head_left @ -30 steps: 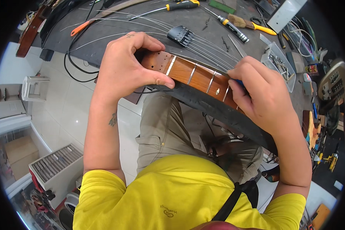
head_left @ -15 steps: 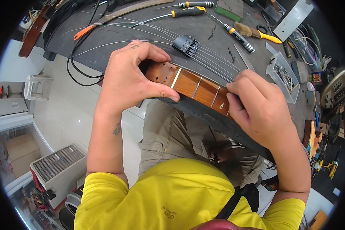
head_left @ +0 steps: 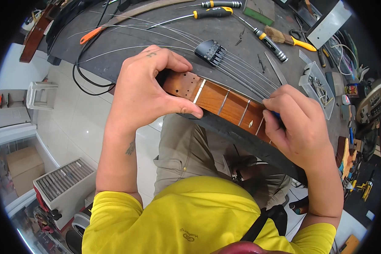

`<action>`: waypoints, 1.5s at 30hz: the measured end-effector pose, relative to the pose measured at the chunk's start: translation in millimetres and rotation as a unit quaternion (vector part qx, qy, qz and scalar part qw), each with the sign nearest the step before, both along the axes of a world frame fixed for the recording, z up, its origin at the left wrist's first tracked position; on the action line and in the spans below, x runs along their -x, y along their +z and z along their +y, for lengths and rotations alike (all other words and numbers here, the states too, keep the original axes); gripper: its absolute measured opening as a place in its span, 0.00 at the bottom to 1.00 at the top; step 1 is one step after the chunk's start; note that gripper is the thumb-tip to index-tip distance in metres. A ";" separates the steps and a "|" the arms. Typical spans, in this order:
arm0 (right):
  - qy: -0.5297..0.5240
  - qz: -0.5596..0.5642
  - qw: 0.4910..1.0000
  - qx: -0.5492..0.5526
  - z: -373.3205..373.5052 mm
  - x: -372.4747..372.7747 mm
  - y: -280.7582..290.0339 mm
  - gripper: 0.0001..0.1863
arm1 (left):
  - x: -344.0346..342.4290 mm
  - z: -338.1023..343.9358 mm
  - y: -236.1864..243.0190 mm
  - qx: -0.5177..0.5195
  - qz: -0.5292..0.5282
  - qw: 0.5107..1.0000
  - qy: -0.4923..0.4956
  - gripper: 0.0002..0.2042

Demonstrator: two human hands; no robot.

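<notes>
My left hand (head_left: pixel 146 84) is wrapped round the end of a wooden guitar neck (head_left: pixel 211 98), fingers on the far edge and thumb on the near edge. The neck has metal frets and several small holes at its bare end. Over the fretboard, my right hand (head_left: pixel 298 120) is closed in a pinch; a bit of blue shows between thumb and fingers, too hidden to name. Beyond the neck lies a black string clamp (head_left: pixel 209 52) with several steel strings (head_left: pixel 245 70) running from it toward my right hand. Loose string ends trail left from the clamp.
On the dark bench lie screwdrivers (head_left: pixel 213 12), another screwdriver (head_left: pixel 270 44), a brush with a yellow handle (head_left: pixel 302 44), an orange-handled tool (head_left: pixel 91 35) and a steel rule (head_left: pixel 276 67). A clear plastic box (head_left: pixel 317 91) of small parts stands at the right.
My right hand has moved slightly right along the neck, uncovering more frets, and a blue bit now shows in it. The left hand keeps its hold; the view has shifted a little.
</notes>
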State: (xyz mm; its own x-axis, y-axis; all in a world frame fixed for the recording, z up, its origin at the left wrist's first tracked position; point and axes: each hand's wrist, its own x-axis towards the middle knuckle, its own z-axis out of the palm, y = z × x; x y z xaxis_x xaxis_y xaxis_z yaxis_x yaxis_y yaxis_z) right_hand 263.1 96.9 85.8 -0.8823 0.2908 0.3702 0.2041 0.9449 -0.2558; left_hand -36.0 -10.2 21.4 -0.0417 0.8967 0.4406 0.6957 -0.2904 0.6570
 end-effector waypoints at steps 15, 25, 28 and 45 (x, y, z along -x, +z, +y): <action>0.001 0.018 1.000 -0.005 -1.9 9.2 -4.1 0.13 | 1.6 0.5 -1.0 -0.007 -0.021 1.000 -0.014 0.39; -0.054 0.032 0.998 0.025 1.4 -6.0 31.3 0.16 | 2.4 0.7 0.7 -0.018 -0.015 1.000 -0.020 0.39; -0.066 0.032 0.997 0.029 5.1 -5.6 31.5 0.14 | 2.6 0.4 -2.4 -0.034 -0.010 0.999 -0.025 0.39; -0.183 0.009 0.980 0.072 34.3 -10.7 23.5 0.07 | -3.1 1.6 -1.5 -0.032 -0.026 0.999 -0.022 0.37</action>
State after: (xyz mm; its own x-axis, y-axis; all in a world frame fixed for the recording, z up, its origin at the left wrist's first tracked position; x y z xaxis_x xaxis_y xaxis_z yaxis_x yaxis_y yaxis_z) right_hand 273.7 131.2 109.3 -0.7027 0.6370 0.3169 0.5166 0.7631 -0.3884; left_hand -32.9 -8.6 19.9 -0.0263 0.8682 0.4955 0.6467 -0.3632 0.6707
